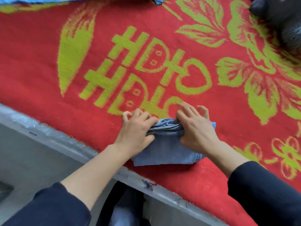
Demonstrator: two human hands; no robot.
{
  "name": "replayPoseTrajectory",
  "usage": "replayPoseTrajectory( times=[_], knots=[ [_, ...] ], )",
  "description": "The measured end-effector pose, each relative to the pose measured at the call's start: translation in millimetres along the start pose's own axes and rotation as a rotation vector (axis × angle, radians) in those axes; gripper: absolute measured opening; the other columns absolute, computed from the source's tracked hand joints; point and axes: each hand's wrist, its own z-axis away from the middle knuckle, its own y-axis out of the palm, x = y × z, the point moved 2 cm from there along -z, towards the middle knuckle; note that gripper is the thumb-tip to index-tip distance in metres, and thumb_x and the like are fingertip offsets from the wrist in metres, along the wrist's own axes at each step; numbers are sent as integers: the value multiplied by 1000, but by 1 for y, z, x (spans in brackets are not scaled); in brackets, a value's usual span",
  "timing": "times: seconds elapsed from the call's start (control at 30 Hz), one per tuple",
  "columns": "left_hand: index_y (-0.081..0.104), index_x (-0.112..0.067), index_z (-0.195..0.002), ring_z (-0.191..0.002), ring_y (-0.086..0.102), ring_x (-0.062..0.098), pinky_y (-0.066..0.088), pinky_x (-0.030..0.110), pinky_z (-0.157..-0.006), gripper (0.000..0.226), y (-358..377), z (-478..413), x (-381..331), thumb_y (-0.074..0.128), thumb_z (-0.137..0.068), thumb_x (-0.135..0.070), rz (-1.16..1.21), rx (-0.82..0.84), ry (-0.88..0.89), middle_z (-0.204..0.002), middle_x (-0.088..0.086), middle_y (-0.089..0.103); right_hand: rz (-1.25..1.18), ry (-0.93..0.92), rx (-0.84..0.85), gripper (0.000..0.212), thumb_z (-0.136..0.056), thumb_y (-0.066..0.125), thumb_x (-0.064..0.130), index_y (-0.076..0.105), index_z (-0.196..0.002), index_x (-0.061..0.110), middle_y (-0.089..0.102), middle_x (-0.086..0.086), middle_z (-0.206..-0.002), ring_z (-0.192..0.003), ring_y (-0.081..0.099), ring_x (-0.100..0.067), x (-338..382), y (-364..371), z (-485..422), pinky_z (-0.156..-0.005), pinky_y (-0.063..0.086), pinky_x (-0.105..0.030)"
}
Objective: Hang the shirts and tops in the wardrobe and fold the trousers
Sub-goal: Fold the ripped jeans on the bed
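A pair of light blue denim trousers (166,149), folded into a small thick bundle, lies near the front edge of a red and yellow-green blanket (48,66). My left hand (136,129) grips the bundle's left end, thumb below and fingers over the stacked layers. My right hand (195,129) grips the right end of the same fold, thumb tucked under the layers and fingers spread above. Both forearms reach in from below, dark sleeves pushed up.
A grey padded bed edge (53,139) runs diagonally below the blanket, with pale floor (32,163) to its left. A dark fuzzy garment (283,18) lies at the top right corner. A scrap of blue fabric (157,0) shows at the top edge.
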Motion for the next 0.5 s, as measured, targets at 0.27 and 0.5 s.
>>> replayPoseTrajectory(
  times=[0.27,0.5],
  knots=[
    [60,-30,-100,-91,45,14,17,32,-83,33,-34,137,-21,48,-69,-29,98,-229,-11,-90,-9,55,-92,-241,71,56,-64,59,24,51,-119,22,65,8,-89,-88,60,-22,86,-44,66,-74,44,-39],
    [50,-33,-102,-86,47,15,25,32,-79,36,-47,281,33,49,-67,-29,75,-299,-201,-88,-7,58,-26,-527,-1,14,-67,45,24,56,-70,17,52,5,-62,-56,54,-23,223,-26,87,-54,41,-30]
  ],
)
